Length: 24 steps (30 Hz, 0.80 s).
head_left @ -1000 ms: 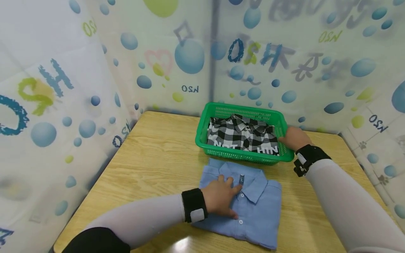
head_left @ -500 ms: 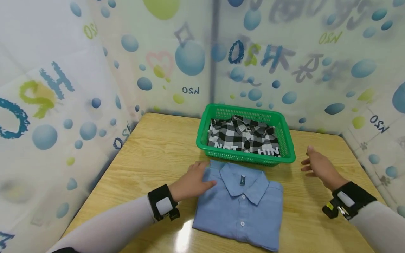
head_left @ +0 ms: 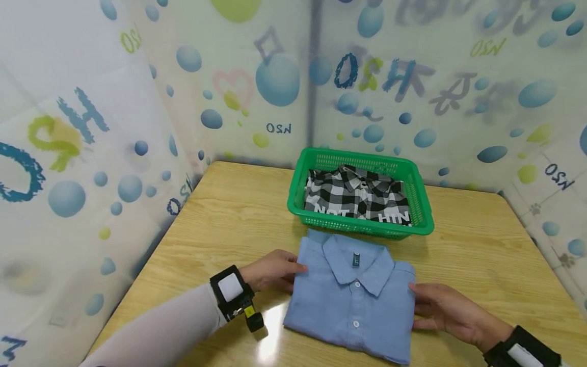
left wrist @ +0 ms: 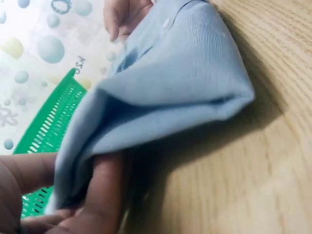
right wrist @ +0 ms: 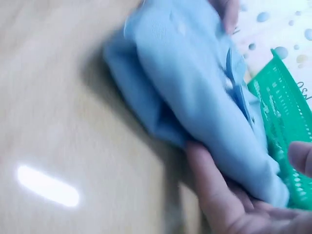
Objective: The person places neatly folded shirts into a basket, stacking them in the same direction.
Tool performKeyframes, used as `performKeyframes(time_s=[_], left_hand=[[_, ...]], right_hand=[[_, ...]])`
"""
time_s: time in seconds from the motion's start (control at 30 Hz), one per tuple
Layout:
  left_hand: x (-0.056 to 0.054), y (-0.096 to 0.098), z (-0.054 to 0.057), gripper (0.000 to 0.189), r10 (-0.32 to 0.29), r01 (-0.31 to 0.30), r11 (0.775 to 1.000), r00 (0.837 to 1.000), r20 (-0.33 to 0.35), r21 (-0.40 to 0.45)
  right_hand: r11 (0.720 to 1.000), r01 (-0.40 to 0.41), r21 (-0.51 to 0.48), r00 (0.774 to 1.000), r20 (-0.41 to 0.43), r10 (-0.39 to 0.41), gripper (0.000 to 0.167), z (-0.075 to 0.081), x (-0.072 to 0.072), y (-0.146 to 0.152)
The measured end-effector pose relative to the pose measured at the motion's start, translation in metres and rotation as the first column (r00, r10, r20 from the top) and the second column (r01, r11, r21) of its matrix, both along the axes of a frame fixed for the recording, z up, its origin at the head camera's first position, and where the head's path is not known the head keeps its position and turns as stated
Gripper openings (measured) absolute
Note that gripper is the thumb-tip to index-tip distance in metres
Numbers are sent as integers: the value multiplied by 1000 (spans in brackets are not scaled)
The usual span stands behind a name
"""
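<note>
A folded light blue shirt lies on the table, collar toward the back, with buttons down its front. At its left edge my left hand pinches the fabric, thumb above and fingers underneath; the left wrist view shows the folded layers between them. My right hand is at the shirt's right edge. In the right wrist view its fingers reach under the lifted edge, while the thumb stands apart from the cloth. The fingertips under the shirt are partly hidden.
Behind the shirt stands a green plastic basket with a folded black-and-white checked shirt in it. The wooden table meets patterned curtains at the back and sides.
My left hand has left the top of the blue shirt and taken its left edge. My right hand has left the basket's right end and come down to the shirt's right edge.
</note>
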<state>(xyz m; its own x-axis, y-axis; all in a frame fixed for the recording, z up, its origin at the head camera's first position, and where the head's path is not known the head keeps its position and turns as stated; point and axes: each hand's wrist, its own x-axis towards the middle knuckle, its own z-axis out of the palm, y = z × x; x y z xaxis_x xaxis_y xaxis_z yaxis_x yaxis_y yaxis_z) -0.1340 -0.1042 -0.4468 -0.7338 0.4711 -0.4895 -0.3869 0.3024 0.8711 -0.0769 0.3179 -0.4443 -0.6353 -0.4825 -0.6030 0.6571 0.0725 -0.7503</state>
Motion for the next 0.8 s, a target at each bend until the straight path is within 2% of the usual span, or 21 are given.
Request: performKeyframes(time_s=[0.07, 0.13, 0.37, 0.57, 0.7, 0.8], left_hand=[[0, 3, -3, 25, 2, -2, 1000, 1000, -29, -28], [1, 6, -6, 21, 7, -10, 999, 999, -47, -46], [3, 12, -8, 19, 40, -43, 997, 998, -52, -69], [5, 11, -7, 19, 58, -60, 997, 998, -39, -50], [7, 8, 0, 21, 39, -40, 999, 998, -51, -15], [11, 5, 14, 22, 12, -11, 1000, 998, -69, 25]], right_hand=[[999, 31, -12, 999, 23, -30, 48, -2, 2, -7], [999, 50, 9, 999, 11, -50, 50, -4, 3, -15], [983, 92, 161, 990, -117, -74, 78, -9, 4, -36], [963, 126, 237, 980, -180, -84, 73, -12, 5, -42], [963, 143, 228, 975, -198, -98, 70, -3, 9, -45], [967, 145, 209, 971, -218, -99, 67, 12, 16, -47]])
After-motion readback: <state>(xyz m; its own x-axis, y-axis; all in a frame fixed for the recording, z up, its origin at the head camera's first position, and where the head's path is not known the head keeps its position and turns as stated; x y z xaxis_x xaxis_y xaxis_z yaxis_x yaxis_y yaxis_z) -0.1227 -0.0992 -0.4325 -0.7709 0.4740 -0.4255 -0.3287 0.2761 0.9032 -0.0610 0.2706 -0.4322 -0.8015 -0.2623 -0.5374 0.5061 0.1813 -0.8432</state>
